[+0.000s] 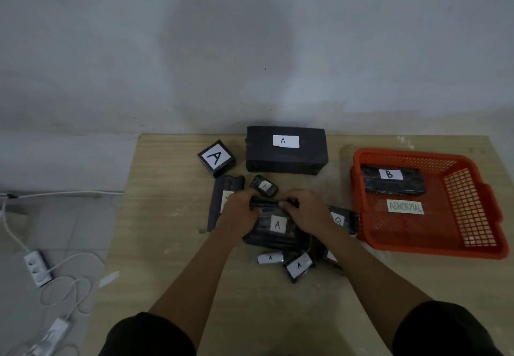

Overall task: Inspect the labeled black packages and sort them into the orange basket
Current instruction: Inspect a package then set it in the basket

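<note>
Gripping a black package (274,227) by its far edge — left hand (239,207) and right hand (303,211) both pinching; best turn it fully, checking the label before the orange basket (417,247).

A pale grey wall (250,36) is rising behind a light wooden bench (172,244). Dim light is casting a soft shadow on it. White cables (69,286) are lying on the tiled floor (55,225).

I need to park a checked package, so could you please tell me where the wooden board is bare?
Bare: the wooden board left of the cube package, and the near edge. Crowded: around both hands, up to the orange basket.
</note>
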